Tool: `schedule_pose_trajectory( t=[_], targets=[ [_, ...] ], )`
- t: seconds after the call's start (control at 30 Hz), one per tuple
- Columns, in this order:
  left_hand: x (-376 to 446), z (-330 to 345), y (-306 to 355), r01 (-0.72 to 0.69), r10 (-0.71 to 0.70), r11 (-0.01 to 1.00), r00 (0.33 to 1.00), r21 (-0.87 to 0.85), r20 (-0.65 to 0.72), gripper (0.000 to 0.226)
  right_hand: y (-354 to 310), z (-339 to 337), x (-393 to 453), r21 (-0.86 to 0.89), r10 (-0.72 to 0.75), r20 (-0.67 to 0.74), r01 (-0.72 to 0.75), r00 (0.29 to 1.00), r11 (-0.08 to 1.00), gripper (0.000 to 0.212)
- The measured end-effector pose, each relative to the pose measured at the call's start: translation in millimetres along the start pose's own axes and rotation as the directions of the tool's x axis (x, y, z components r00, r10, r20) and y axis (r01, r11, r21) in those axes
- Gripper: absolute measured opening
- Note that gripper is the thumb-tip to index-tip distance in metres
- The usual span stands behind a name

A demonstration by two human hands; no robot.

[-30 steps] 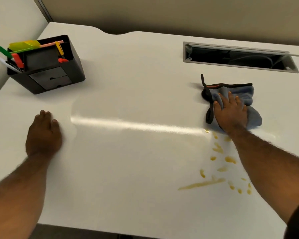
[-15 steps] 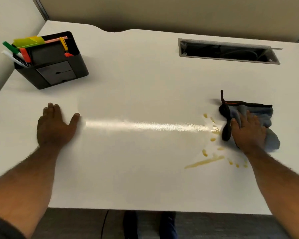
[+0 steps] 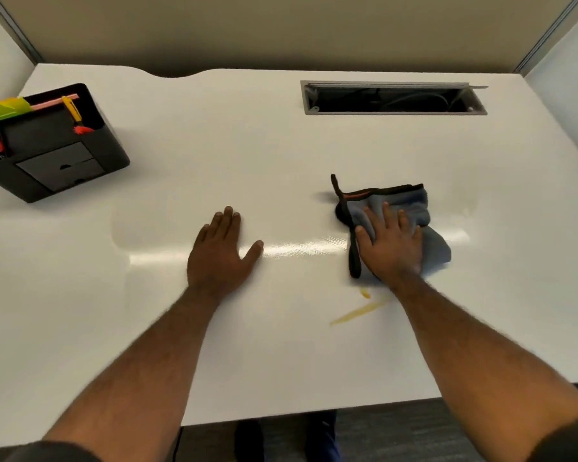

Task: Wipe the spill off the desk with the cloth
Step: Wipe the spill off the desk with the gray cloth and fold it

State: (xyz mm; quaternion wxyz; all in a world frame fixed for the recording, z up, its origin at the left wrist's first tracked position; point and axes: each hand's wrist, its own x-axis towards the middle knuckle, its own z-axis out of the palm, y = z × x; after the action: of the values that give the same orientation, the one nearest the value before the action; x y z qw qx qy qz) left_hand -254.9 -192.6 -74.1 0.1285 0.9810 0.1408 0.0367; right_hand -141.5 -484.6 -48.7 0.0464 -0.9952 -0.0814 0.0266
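Two bare forearms reach in from the near edge of the white desk (image 3: pixel 281 155), each ending in a flat hand. Nearest, a thin yellow streak of spill (image 3: pixel 357 313) lies just short of the right wrist, with a smaller drop (image 3: pixel 365 292) beside it; both are uncovered, so the wiping looks only partly done. The right hand (image 3: pixel 389 246) lies palm down with fingers spread on the grey-blue cloth (image 3: pixel 411 208), pressing it to the surface rather than clutching it, which suits sliding it over the liquid. The cloth, black-trimmed with an orange line, sits bunched just beyond the remaining streak, and likely needs pulling back toward the body. The left hand (image 3: pixel 219 253) rests open and empty on bare desk, well apart from the cloth, probably as a brace for the lean forward. A bright band of reflected light crosses the glossy top between the hands. Farther off at the left stands a black organiser (image 3: pixel 64 161) with coloured pens, and at the far right an open cable slot (image 3: pixel 394 98) is cut into the top. Partition walls close the desk in behind and at the sides.
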Motion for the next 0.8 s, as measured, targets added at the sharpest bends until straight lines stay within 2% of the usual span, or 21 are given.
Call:
schedule_pose_trajectory(
  t=[0.27, 0.4, 0.47, 0.57, 0.67, 0.8],
  targets=[
    [2.5, 4.6, 0.9, -0.013, 0.014, 0.998, 1.000, 0.056, -0.019, 0.082, -74.8, 18.0, -23.6, 0.059, -0.287, 0.047, 0.284, 0.957, 0.957, 0.061],
    [1.0, 1.8, 2.1, -0.008, 0.009, 0.998, 1.000, 0.054, -0.010, 0.082, -63.8, 18.9, -21.9, 0.041, -0.370, 0.015, 0.369, 0.929, 0.928, 0.055],
    [1.5, 2.4, 1.7, -0.001, 0.001, 0.999, 1.000, 0.048, -0.002, 0.082, -46.3, 16.1, -13.2, 0.026, -0.312, 0.011, 0.312, 0.950, 0.950, 0.055],
    [1.8, 3.7, -0.5, 0.001, -0.001, 0.999, 1.000, 0.041, 0.001, 0.082, -8.7, 10.8, 1.5, -0.001, -0.128, 0.063, 0.128, 0.990, 0.992, 0.054],
    [1.3, 4.4, -1.2, -0.005, 0.005, 0.999, 1.000, 0.035, 0.005, 0.083, 37.4, 2.9, 7.2, -0.004, 0.000, 0.122, 0.000, 0.993, 1.000, 0.053],
    [1.0, 3.9, -0.1, -0.005, 0.004, 0.999, 1.000, 0.034, 0.019, 0.083, 85.3, -8.5, -3.8, 0.064, 0.141, 0.128, -0.150, 0.982, 0.987, 0.051]
  ],
)
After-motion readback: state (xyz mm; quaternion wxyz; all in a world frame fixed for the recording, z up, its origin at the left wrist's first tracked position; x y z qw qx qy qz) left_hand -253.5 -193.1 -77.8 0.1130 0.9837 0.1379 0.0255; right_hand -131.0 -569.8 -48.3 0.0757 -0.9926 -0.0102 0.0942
